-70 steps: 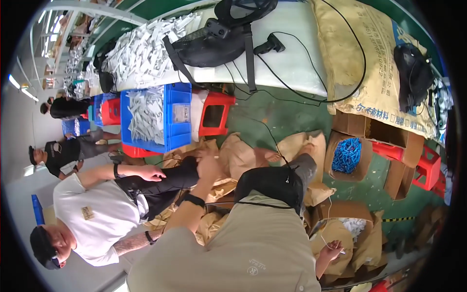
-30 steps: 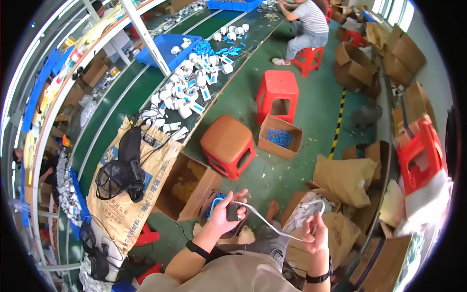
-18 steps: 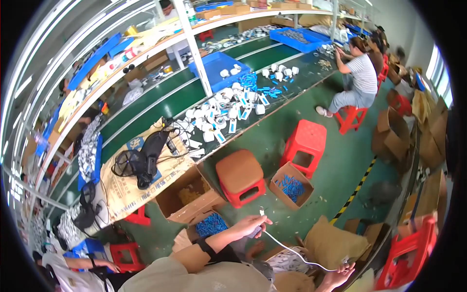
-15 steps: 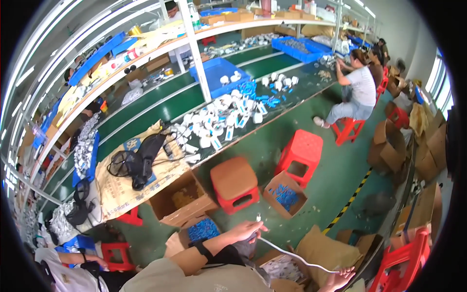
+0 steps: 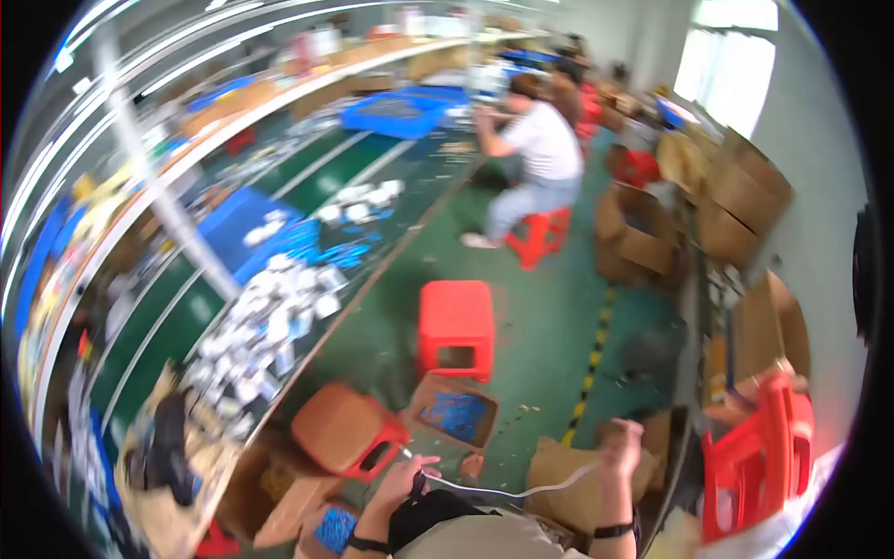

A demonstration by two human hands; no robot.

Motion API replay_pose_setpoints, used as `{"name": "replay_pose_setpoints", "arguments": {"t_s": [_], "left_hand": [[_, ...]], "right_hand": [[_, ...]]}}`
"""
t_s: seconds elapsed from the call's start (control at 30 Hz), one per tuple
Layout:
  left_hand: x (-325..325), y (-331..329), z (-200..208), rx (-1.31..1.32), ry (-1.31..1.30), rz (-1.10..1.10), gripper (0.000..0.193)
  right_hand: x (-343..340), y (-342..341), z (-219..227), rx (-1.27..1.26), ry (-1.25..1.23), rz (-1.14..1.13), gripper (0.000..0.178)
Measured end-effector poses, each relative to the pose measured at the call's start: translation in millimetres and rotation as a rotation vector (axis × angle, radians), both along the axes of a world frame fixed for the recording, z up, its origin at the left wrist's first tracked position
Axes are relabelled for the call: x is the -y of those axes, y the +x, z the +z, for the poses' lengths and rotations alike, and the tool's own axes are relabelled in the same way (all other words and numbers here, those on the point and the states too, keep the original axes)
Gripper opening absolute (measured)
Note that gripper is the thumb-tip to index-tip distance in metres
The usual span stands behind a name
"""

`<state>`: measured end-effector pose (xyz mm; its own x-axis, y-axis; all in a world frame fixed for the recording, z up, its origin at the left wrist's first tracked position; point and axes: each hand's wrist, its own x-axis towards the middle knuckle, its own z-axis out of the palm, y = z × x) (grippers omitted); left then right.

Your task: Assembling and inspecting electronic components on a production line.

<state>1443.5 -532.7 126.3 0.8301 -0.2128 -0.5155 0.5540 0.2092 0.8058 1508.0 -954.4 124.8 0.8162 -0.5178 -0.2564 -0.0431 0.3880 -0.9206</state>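
A white cable (image 5: pixel 549 486) hangs in a shallow curve between my two hands, low in the picture. My left hand (image 5: pixel 400 481) is closed around one end of it, and a small light tip sticks up past the fingers. At the other end, my right hand (image 5: pixel 621 450) is raised and closed on the cable, its fingers smeared by motion. Just beyond my left hand stand a brown-topped stool (image 5: pixel 340 429) and a cardboard box (image 5: pixel 424 396) holding small blue pieces.
White and blue parts (image 5: pixel 265 326) lie heaped on the long workbench (image 5: pixel 396 247) at the left. A red stool (image 5: pixel 456 321) stands ahead. Farther off, a person (image 5: pixel 545 144) sits at the bench. Cardboard boxes (image 5: pixel 633 233) and stacked red stools (image 5: pixel 759 456) line the right side.
The view has swung to the right and is blurred. My right hand has come up beside the sack, lifting its end of the cable; my left hand still holds the other end.
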Motion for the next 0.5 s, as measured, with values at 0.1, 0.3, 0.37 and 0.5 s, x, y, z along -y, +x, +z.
{"name": "replay_pose_setpoints", "arguments": {"t_s": [0.1,0.3,0.37,0.5], "left_hand": [[54.7,45.9,13.8,0.11,-0.015,-0.135,0.046],[143.9,157.0,28.7,0.184,0.024,-0.618,0.041],[160.4,189.5,36.5,0.172,0.033,-0.596,0.041],[194.4,255.2,47.2,0.155,0.111,-0.593,0.039]], "right_hand": [[-78.6,41.5,49.5,-0.26,-0.652,0.612,0.026],[-112.0,110.9,83.4,-0.177,-0.405,1.025,0.029],[-92.8,137.9,66.7,-0.143,-0.243,1.038,0.028],[-52.2,199.1,64.7,-0.018,-0.06,1.103,0.024]]}}
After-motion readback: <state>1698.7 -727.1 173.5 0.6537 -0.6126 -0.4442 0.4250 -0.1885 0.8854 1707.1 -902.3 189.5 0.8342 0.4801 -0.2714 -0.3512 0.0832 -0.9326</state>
